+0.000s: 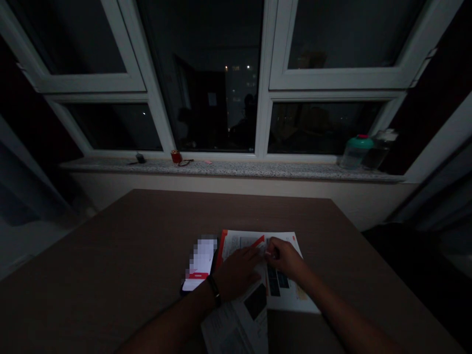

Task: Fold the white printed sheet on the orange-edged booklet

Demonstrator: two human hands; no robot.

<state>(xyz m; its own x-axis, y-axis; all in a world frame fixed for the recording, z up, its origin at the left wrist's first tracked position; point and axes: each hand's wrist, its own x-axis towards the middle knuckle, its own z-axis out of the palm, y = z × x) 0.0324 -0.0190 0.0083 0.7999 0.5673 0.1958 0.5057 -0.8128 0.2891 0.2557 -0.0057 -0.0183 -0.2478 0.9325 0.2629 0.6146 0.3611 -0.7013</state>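
A printed booklet [295, 300] with red edging lies on the brown table [165, 211]. Over its left part is a folded printed sheet [239, 327] that reaches toward the near edge of the view. My left hand [239, 272], with a dark band at the wrist, rests flat on the sheet with its fingers stretched out. Just right of its fingertips, my right hand [282, 255] is curled closed at the paper's upper part, near a red strip [259, 241]. What its fingers pinch is too dark and small to name.
A lit phone [201, 260] lies left of the booklet. Beyond the table, a stone windowsill [236, 168] holds a small red jar [176, 157], a dark small bottle [140, 158], glasses [185, 162] and a clear jug with a teal lid [356, 151]. Dark windows stand behind.
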